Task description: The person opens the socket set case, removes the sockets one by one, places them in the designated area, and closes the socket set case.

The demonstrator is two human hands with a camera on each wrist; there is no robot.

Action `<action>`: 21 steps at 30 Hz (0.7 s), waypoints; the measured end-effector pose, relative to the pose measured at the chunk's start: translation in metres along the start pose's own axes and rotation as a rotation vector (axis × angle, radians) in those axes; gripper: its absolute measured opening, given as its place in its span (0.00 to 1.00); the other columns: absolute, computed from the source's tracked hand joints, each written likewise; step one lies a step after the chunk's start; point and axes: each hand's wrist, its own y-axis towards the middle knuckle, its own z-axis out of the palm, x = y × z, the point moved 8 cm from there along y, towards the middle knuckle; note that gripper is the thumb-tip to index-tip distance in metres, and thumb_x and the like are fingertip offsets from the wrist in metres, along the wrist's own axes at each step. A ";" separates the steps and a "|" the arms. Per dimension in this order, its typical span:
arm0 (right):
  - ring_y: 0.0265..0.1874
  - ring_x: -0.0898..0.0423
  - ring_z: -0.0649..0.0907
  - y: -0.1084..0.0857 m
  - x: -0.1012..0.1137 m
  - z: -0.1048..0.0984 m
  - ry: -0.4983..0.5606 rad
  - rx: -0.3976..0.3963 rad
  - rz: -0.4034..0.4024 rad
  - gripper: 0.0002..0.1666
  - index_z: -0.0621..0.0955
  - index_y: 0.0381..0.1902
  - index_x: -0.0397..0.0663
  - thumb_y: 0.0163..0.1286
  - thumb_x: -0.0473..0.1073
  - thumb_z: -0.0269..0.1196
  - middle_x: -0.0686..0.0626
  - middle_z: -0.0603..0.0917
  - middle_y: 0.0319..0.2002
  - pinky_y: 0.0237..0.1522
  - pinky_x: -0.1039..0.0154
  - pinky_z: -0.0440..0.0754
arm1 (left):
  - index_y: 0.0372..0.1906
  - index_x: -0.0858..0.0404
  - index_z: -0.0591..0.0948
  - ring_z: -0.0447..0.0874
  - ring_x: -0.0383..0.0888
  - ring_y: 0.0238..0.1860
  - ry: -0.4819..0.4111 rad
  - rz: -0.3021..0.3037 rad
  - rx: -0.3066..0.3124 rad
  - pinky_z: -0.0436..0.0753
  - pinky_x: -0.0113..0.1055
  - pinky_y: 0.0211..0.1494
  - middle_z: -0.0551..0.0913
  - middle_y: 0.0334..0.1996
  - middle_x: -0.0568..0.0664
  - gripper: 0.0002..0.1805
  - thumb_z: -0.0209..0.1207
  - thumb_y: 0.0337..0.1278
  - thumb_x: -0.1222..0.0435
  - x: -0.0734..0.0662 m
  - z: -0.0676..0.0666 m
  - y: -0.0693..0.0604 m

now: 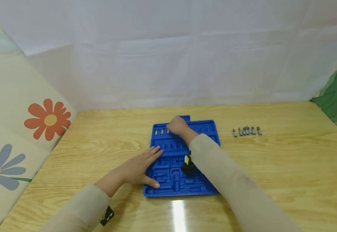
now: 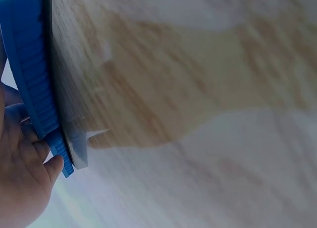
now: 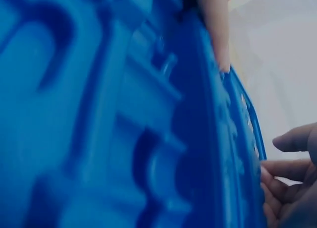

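A blue plastic tool case tray (image 1: pixel 168 192) with moulded recesses lies on the table. My left hand (image 1: pixel 136 167) rests on its left edge, fingers spread and thumb over the rim. In the left wrist view, the left hand (image 2: pixel 25 173) is against the tray's side. Over the top row of slots, my right hand (image 1: pixel 178 125) has its fingers curled down to the tray. Just left of those fingers, a few metal screwdriver bits (image 1: pixel 162 130) sit in slots. In the right wrist view, the right hand (image 3: pixel 290 183) touches the tray's far edge; whether it pinches a bit is hidden.
Several loose screwdriver bits (image 1: pixel 244 131) lie in a row on the wooden table (image 1: pixel 272 167), right of the tray. A white sheet (image 1: pixel 185 64) hangs behind the table. Flower-patterned panels (image 1: pixel 8 96) stand at the sides.
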 end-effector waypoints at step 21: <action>0.21 0.54 0.74 0.101 -0.075 0.053 0.328 -0.163 0.267 0.16 0.80 0.28 0.40 0.43 0.44 0.68 0.48 0.77 0.27 0.20 0.61 0.75 | 0.66 0.62 0.50 0.39 0.53 0.65 -0.025 -0.023 0.021 0.53 0.49 0.60 0.44 0.66 0.55 0.57 0.53 0.30 0.33 -0.001 -0.001 -0.002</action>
